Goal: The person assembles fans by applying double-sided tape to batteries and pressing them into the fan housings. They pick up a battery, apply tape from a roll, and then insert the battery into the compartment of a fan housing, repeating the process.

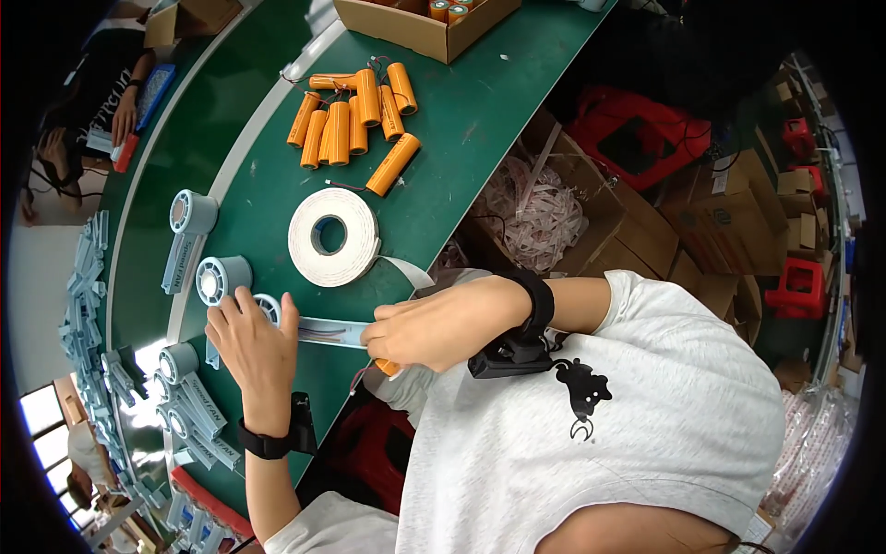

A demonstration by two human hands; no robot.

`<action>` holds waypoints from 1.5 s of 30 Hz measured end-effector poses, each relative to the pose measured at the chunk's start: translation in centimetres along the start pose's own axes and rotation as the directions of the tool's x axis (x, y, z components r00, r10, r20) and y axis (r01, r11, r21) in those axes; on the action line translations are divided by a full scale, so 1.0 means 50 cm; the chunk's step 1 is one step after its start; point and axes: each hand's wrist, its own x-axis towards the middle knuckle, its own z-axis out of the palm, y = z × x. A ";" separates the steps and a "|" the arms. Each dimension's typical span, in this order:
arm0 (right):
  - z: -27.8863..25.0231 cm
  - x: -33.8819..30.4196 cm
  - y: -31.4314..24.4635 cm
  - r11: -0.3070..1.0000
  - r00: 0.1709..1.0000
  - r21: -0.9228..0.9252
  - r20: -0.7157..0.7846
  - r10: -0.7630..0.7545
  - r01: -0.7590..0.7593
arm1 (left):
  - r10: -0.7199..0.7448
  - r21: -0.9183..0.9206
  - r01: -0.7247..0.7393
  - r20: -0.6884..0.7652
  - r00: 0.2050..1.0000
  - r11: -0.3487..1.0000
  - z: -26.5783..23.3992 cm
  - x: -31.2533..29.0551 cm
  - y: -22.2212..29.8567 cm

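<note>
A blue fan (334,332) sits at the tabletop (489,102)'s near edge. The left hand (245,343) spreads over its head, seemingly steadying it; the right hand (452,323) grips an orange battery (386,367) beside its handle.

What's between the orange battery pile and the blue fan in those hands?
The head view shows a white tape roll between battery pile and blue fan.

We count one left hand (247,343), one right hand (452,323), one open fan (323,331) between them, two fans (194,214) beyond the left, one tape roll (312,263), one cardboard box (461,35), one orange battery (386,367) under the right hand, and about ten more batteries (339,134).
</note>
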 end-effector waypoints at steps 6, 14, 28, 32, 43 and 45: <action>0.005 0.002 -0.012 0.952 0.997 -0.300 0.053 -0.047 0.061 | 0.373 -0.440 -0.443 -0.240 0.896 0.781 0.043 -0.070 -0.072; -0.001 -0.005 -0.013 0.872 0.996 -0.481 0.058 -0.070 0.089 | 0.352 -0.232 -0.381 -0.157 0.923 0.895 0.030 -0.076 -0.026; -0.009 0.080 -0.009 0.985 0.755 0.065 -0.651 -0.077 0.157 | 0.071 -0.607 -0.280 -0.345 0.936 0.744 0.057 -0.090 -0.014; -0.006 0.074 0.000 0.974 0.844 -0.225 -0.527 -0.102 -0.023 | 0.039 -0.679 -0.271 -0.336 0.941 0.682 0.064 -0.085 -0.020; -0.070 0.155 0.045 0.971 0.964 -0.047 0.116 0.240 -0.236 | 0.090 -0.796 -0.325 -0.326 0.941 0.511 0.079 -0.093 -0.046; -0.049 0.150 0.071 0.970 0.968 0.108 0.151 0.199 -0.216 | 0.139 -0.806 -0.314 -0.284 0.949 0.501 0.076 -0.093 -0.055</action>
